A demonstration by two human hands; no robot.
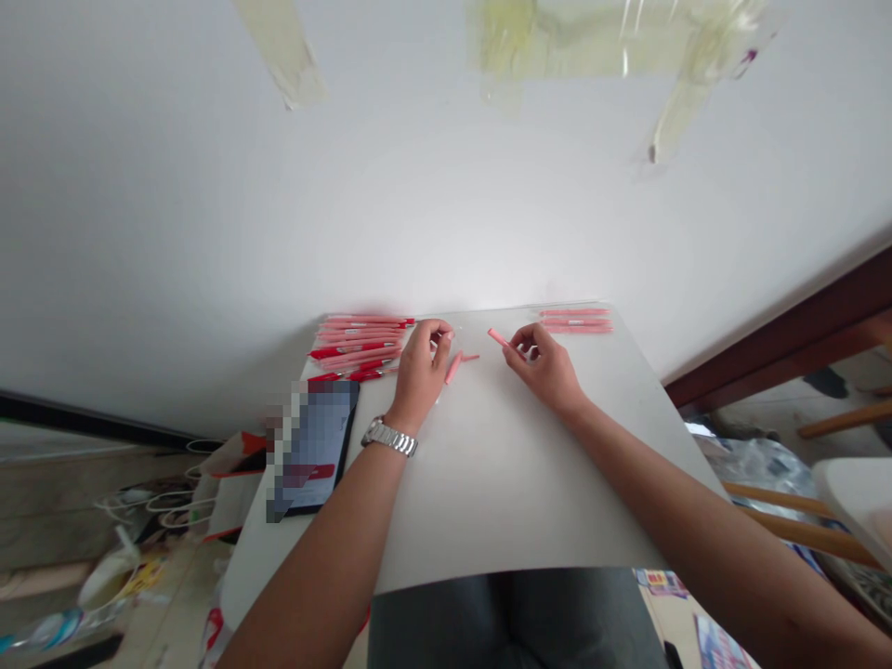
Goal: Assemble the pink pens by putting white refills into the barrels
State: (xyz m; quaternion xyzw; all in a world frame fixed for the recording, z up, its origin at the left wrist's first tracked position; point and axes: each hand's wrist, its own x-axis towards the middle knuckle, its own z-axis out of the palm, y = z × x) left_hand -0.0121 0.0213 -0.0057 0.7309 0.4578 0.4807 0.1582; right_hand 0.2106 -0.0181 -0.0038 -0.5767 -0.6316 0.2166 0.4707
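Note:
My right hand (547, 370) pinches a pink pen part (497, 337) between thumb and fingertips, its free end pointing up and to the left. My left hand (422, 364), with a metal watch on the wrist, is closed with thumb and finger together. Something clear and thin seems to show at those fingertips, too small to name. Just right of the left hand, a short pink barrel piece (452, 368) and a thinner pink piece (471, 357) lie on the white table (502, 502).
Several pink and red pens (359, 344) lie stacked at the table's back left. A few pink pens (577, 321) lie at the back right. A tablet (317, 451), partly pixelated, rests at the left edge. The wall (446, 204) stands directly behind the table.

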